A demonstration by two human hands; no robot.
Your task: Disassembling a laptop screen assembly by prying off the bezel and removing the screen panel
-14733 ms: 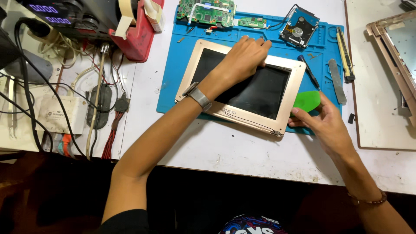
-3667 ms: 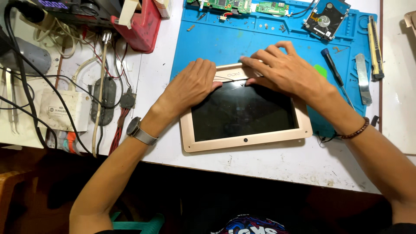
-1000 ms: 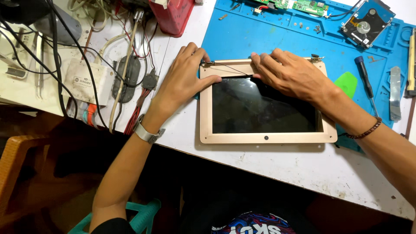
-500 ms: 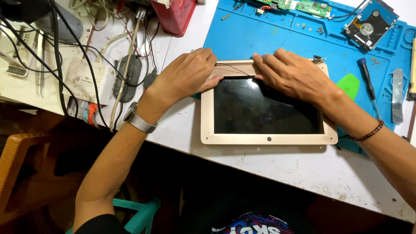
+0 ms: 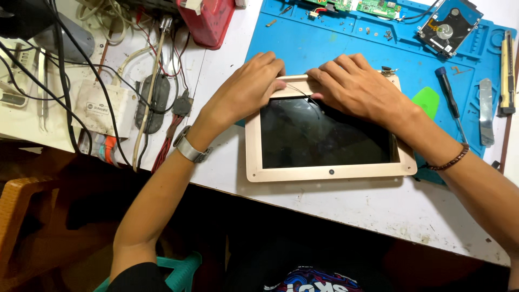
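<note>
A tablet [image 5: 324, 141] with a dark screen and a pale gold frame lies flat, partly on the blue work mat [image 5: 324, 43] and partly on the white table. My left hand [image 5: 243, 92] presses on the tablet's far left corner, fingers curled over the top edge. My right hand [image 5: 357, 86] rests on the top edge beside it, fingertips pinching a thin dark wire or strip that runs over the glass. A green plastic pick [image 5: 427, 101] lies on the mat just right of my right wrist.
On the mat lie a circuit board [image 5: 373, 6], a hard drive [image 5: 448, 26], a screwdriver [image 5: 451, 100], a metal tool [image 5: 485, 119] and a utility knife [image 5: 506, 73]. A red box [image 5: 208, 21], tangled cables [image 5: 146, 81] and a power adapter [image 5: 100, 108] crowd the left.
Over the last second my left hand has slid right along the top edge toward my right hand. Earlier the tablet was turned and straightened on the mat.
</note>
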